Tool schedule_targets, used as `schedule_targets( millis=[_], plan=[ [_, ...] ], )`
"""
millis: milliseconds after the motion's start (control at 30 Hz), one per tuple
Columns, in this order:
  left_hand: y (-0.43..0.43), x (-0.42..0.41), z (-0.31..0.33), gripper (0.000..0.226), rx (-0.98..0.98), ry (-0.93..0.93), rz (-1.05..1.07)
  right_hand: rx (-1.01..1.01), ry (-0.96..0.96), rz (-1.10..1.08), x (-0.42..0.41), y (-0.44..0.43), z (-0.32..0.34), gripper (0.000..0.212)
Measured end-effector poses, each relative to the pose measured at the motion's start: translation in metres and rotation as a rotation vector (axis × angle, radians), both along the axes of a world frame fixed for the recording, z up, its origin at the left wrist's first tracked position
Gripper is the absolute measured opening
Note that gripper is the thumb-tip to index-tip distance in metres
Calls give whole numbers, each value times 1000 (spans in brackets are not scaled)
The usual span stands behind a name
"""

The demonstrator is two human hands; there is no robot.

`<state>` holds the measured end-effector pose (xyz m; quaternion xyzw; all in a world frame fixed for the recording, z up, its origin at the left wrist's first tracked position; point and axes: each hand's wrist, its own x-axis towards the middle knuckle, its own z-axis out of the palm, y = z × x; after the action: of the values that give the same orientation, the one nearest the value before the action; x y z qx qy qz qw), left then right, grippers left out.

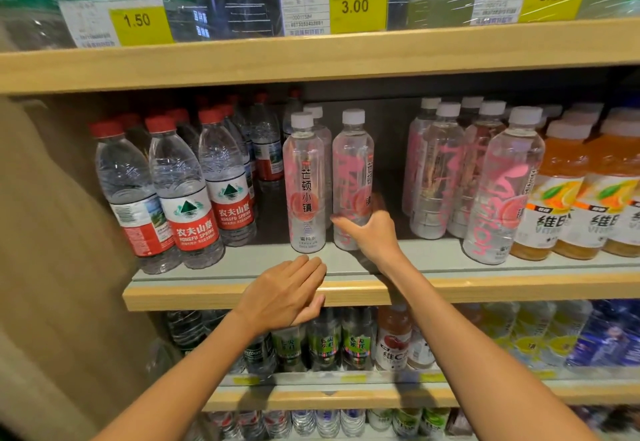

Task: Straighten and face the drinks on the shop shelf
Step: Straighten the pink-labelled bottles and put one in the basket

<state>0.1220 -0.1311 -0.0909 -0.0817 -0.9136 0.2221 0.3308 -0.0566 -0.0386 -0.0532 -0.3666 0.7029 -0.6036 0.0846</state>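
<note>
At the centre of the frame, the right hand grips the lower part of a clear plastic bottle with pink lettering and a white cap, its label turned sideways. Just left of it stands a matching bottle, label facing forward. Below, the left hand lies flat, fingers straight, over the pale wooden shelf edge.

Both arms stretched forward, left hand flat with fingers straight, right hand wrapped round a bottle.

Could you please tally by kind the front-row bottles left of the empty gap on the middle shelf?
Red-capped water bottles: 3
Pink-label bottles: 2, one held by the right hand
Total: 5
</note>
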Motion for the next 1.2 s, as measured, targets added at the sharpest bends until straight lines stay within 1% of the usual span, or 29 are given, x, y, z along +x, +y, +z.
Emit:
schedule_targets(
  millis=[233, 367, 467, 600, 700, 767, 833, 900, 967, 1033, 1067, 1133, 1200],
  plan=[
    [1, 1, 0, 37, 6, -5, 4, -3, -17, -15, 1, 0, -1, 42],
    [0, 0, -1, 37, 21, -17, 12, -33, -37, -29, 2, -2, 5, 54],
    [-2, 0, -3, 36, 33, -24, 21, -67, -97, -34, 0, -7, 10, 61],
    [-2, 0, -3, 36, 39, -31, 27, -21, -208, -30, -4, -15, 15, 65],
    [-1, 0, -2, 37, 49, -41, 33, -2, -232, -26, -5, -15, 18, 64],
    [0, 1, -1, 37, 60, -48, 35, 14, -185, -24, -2, -9, 19, 59],
    [0, 1, 1, 36, 68, -57, 37, 7, -80, -63, 1, 3, 18, 53],
    [2, 2, 3, 36, 81, -61, 46, -9, 20, -196, 4, 24, 13, 46],
    [7, -1, 6, 36, 114, -46, 60, -82, 135, -364, 4, 50, 4, 44],
    [18, -7, 7, 37, 156, -29, 56, -131, 240, -508, 2, 72, -2, 47],
    [25, -12, 7, 37, 166, -25, 48, -111, 271, -558, 0, 79, -3, 51],
    [40, -25, 8, 39, 157, -32, 38, 9, 296, -597, -6, 83, -5, 62],
    [51, -36, 11, 40, 140, -54, 41, 130, 268, -573, -13, 81, -5, 72]
  ],
)
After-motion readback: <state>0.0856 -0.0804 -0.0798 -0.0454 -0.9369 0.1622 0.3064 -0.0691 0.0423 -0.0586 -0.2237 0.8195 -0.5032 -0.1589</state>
